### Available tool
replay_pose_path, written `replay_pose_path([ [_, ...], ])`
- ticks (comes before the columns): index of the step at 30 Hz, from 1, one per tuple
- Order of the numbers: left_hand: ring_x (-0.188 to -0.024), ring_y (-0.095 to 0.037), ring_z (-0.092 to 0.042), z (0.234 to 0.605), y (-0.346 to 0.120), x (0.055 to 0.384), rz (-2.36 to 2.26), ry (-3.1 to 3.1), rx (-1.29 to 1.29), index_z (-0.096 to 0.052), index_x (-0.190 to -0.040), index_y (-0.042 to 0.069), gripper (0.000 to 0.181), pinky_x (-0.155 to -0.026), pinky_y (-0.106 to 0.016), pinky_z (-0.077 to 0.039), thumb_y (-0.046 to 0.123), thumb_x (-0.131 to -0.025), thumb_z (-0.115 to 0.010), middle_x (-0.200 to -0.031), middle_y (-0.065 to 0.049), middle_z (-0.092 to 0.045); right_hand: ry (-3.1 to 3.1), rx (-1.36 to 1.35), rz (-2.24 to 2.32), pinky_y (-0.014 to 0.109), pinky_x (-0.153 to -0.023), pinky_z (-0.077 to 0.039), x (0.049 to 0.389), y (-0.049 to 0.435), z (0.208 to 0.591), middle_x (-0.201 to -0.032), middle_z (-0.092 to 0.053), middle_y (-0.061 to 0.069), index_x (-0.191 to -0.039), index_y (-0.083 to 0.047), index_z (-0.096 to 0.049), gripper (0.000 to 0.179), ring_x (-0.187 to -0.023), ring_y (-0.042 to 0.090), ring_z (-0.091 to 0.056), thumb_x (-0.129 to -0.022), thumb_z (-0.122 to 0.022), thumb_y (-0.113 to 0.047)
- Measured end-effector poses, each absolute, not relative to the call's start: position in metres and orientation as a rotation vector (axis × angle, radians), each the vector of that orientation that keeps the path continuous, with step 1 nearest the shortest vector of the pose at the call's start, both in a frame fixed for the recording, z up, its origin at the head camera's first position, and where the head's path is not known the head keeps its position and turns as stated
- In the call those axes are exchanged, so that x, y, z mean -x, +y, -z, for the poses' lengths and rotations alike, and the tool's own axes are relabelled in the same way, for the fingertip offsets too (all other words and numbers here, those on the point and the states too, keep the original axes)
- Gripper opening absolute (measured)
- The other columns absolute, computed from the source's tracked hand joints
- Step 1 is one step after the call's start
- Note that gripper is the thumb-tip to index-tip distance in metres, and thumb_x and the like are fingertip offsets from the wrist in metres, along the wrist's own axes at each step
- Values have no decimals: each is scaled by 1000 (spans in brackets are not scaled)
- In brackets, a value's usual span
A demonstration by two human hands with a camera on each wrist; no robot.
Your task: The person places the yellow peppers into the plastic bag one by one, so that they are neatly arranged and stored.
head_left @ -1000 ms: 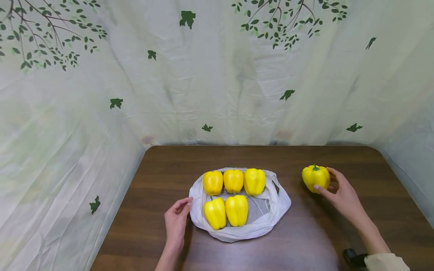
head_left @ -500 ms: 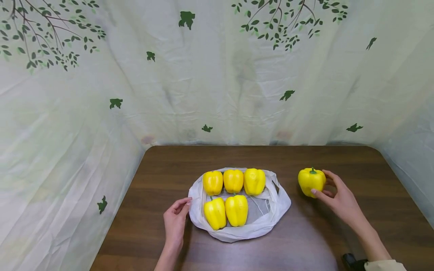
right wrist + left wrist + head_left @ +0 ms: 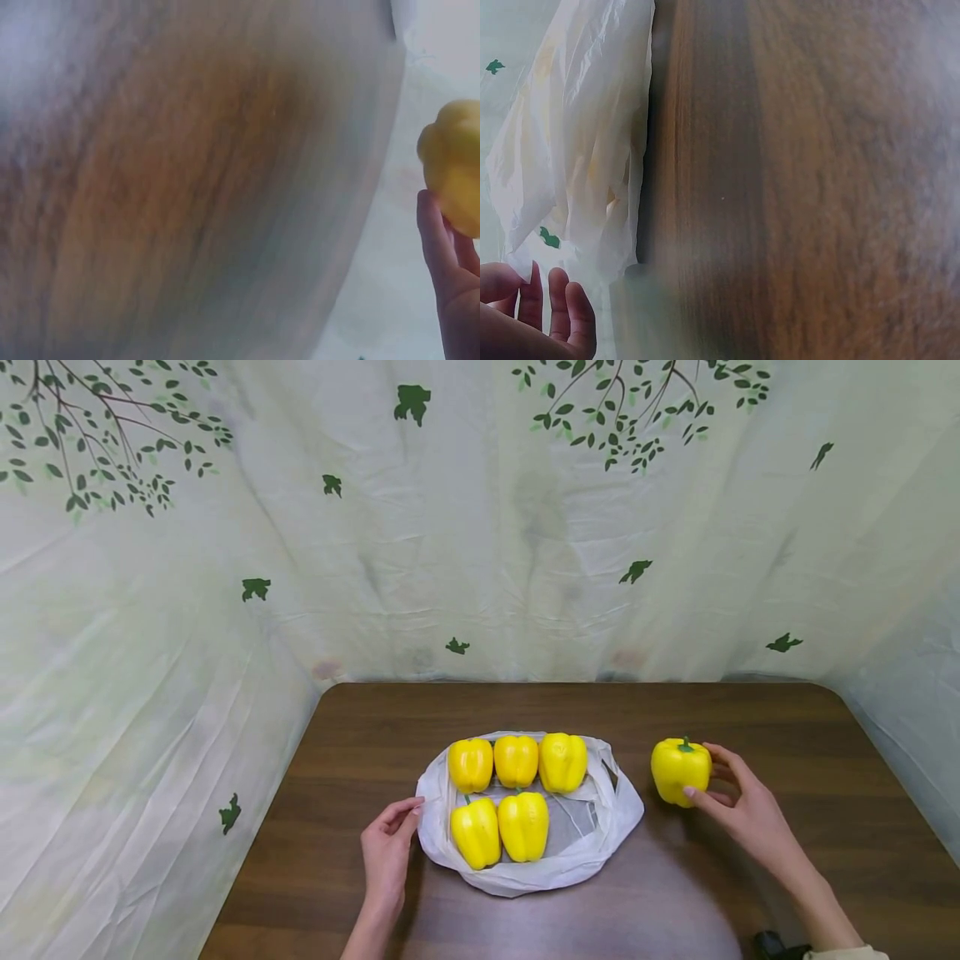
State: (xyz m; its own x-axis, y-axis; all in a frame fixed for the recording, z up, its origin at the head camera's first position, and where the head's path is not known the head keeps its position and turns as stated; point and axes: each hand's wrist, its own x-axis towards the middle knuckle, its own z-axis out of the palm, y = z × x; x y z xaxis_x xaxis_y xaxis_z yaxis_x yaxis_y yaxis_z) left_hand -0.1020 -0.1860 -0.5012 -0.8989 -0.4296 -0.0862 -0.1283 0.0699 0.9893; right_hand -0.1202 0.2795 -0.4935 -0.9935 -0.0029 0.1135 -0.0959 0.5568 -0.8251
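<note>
A white plastic bag (image 3: 510,882) lies open on the table, with several yellow bell peppers (image 3: 524,825) in two rows inside it. At the bag's left edge my left hand (image 3: 387,852) pinches the rim between thumb and fingers; in the left wrist view those fingers (image 3: 531,300) hold a bit of the thin plastic. To the right of the bag, my right hand (image 3: 753,810) grips another yellow bell pepper (image 3: 678,770), green stem upward, thumb in front and fingers behind. The right wrist view catches this pepper (image 3: 457,165) only in part, at its right edge.
The dark brown wooden table (image 3: 360,718) has rounded far corners. Behind it hangs a pale curtain (image 3: 487,527) printed with leaves and branches. A black object (image 3: 772,946) shows beside my right wrist.
My right hand has carried its bell pepper a short way left and nearer to me, toward the bag. My left hand stays almost still at the bag's rim.
</note>
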Motion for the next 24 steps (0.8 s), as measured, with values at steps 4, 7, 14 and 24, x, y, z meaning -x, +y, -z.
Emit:
replay_pose_path([
  [4, -87, -14, -62, 502, -186, 102, 1906, -2124, -571, -71, -111, -4, 20, -77, -17, -50, 4, -93, -65, -106, -15, -70, -2662, -100, -1461, 6, -79, -43, 117, 275, 495, -138, -46, 21, -148, -6, -35, 73, -116, 35, -49, -91, -73, -29],
  [7, -87, -14, -61, 502, -186, 102, 1901, -2139, -573, -71, -112, -3, 21, -78, -17, -50, 5, -94, -65, -107, -14, -70, -2655, -97, -1469, 6, -79, -44, 116, 271, 495, -138, -46, 20, -148, -7, -36, 72, -116, 35, -49, -91, -73, -28],
  [14, -88, -14, -61, 502, -186, 101, 1899, -2141, -574, -71, -112, -3, 21, -79, -17, -50, 6, -94, -65, -108, -15, -70, -2601, -123, -1521, 9, -79, -46, 113, 261, 497, -141, -46, 17, -149, -10, -37, 72, -117, 26, -49, -88, -75, -20],
  [24, -88, -14, -61, 504, -187, 102, 1902, -2137, -569, -71, -113, -3, 22, -79, -17, -50, 6, -94, -66, -108, -15, -69, -2599, -120, -1593, 14, -80, -49, 108, 249, 495, -137, -49, 12, -145, -12, -41, 68, -111, 13, -51, -88, -76, -23],
])
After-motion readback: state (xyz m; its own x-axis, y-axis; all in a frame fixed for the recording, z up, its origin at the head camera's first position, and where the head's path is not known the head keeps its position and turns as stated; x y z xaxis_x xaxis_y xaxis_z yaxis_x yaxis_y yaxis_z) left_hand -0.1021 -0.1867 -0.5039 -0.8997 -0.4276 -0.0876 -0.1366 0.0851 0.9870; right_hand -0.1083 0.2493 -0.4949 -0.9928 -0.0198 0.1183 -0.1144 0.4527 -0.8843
